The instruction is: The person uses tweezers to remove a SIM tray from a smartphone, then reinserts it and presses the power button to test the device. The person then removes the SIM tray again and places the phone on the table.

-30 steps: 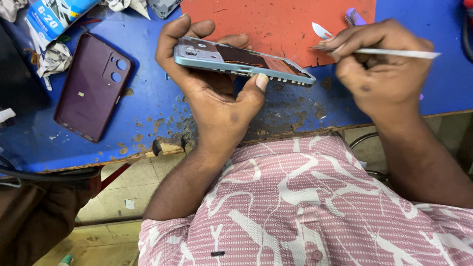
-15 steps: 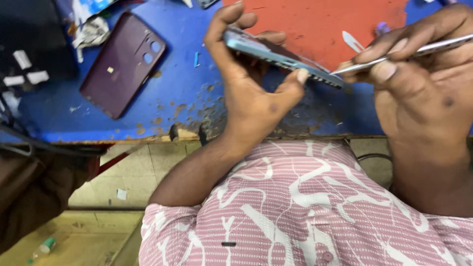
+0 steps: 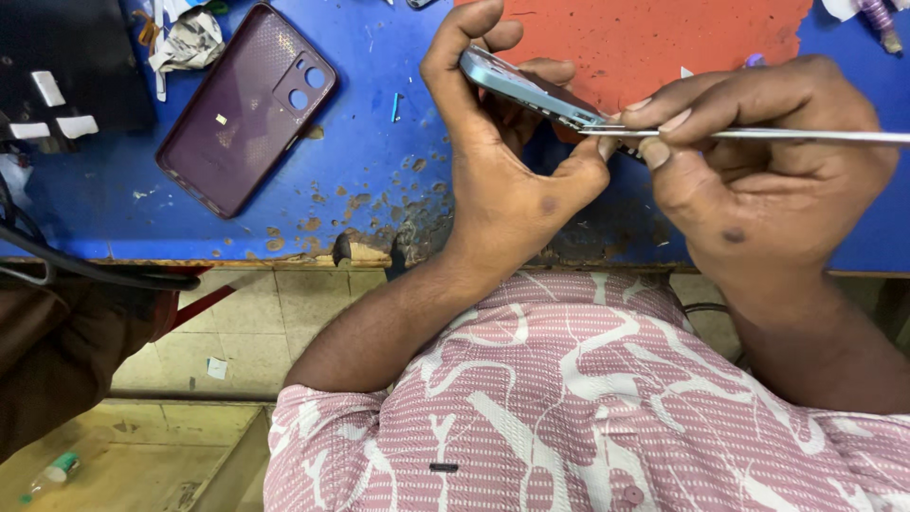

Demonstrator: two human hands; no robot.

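My left hand grips a light blue smartphone by its edges, tilted edge-on above the blue worktable. My right hand pinches a thin silver metal tool whose tip touches the phone's lower right edge, next to my left thumb. Behind the phone lies an orange-red mat. Most of the phone's face is hidden by my left fingers.
A purple phone back cover lies on the table to the left, inner side up. Crumpled paper and a black box sit at the far left. The table's front edge is chipped. Another person's brown sleeve is at lower left.
My left hand has tilted the phone further on edge and drawn it closer. My right hand has brought the metal tool's tip against the phone's edge. The view has shifted right.
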